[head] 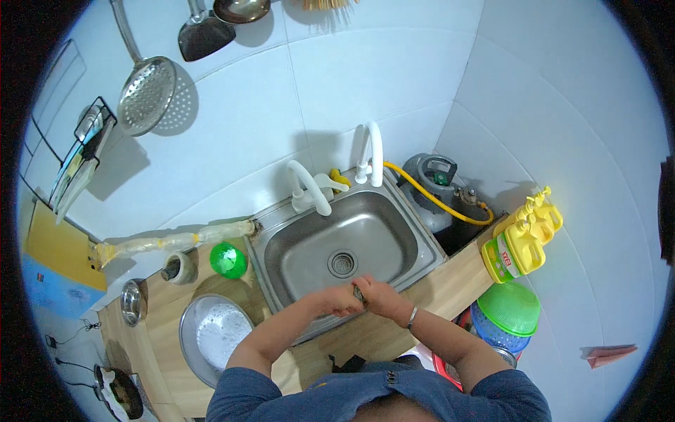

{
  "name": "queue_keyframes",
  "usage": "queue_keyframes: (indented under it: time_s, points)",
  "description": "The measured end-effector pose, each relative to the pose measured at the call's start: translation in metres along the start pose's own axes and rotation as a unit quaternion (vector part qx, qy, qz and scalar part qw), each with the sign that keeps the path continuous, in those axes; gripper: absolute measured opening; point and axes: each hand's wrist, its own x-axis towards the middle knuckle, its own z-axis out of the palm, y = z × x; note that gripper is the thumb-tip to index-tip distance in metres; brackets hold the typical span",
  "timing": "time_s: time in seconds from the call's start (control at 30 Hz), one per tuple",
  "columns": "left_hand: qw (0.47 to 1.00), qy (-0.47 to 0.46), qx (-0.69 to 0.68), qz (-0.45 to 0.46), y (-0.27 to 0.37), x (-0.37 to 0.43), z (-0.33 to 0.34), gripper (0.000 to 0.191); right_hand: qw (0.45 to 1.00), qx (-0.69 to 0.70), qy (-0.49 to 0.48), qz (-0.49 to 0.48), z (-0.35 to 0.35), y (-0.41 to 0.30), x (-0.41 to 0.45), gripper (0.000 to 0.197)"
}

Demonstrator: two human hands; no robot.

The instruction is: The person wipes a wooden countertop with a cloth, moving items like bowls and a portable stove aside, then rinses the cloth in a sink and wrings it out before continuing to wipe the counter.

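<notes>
My left hand (341, 300) and my right hand (378, 298) meet over the near rim of a stainless steel sink (303, 269). Pinched between them is a small dark greenish item (358, 294), mostly hidden by my fingers, so its kind is unclear. A metal bangle (413, 317) circles my right wrist. Below and beyond my hands, the sink's drain strainer (343, 263) shows in the basin. A white gooseneck faucet (311, 184) reaches over the basin, and a second white faucet (375, 153) stands at the far corner.
Left of the sink, a large metal basin (185, 337) holds white foamy contents, near a green bowl (228, 260) and a stone mortar (182, 268). Yellow detergent jugs (514, 253), stacked colanders (509, 311) and a gas cylinder (422, 195) with a yellow hose (437, 192) are on the right.
</notes>
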Motion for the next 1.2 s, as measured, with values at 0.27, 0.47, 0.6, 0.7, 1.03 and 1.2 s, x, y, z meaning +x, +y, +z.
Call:
queue_keyframes:
  time_s: [0.27,0.47,0.6,0.7,1.03,1.2]
  points:
    - [0.888,0.256,0.341,0.170,-0.044,0.037,-0.021,0.025,0.974,-0.206,-0.072,0.065,0.009,-0.009,0.022,0.015]
    - [0.840,0.320,0.437,0.050,-0.033,0.034,-0.009,0.033,0.968,-0.209,-0.117,0.069,0.028,0.011,0.031,0.014]
    - [0.822,0.364,0.438,0.022,-0.010,-0.002,0.017,0.033,0.975,-0.160,-0.120,0.099,0.025,0.004,0.034,0.016]
    - [0.780,0.390,0.488,0.040,-0.025,0.004,0.006,0.029,0.981,-0.118,-0.115,0.101,0.020,-0.007,0.038,0.016]
    - [0.645,0.424,0.590,0.236,-0.028,-0.019,-0.009,0.013,0.996,0.041,-0.071,0.041,0.043,0.001,0.047,0.013]
    - [0.544,0.512,0.559,0.361,-0.024,-0.031,-0.018,0.017,0.834,0.458,-0.138,0.275,0.021,-0.015,0.037,0.024]
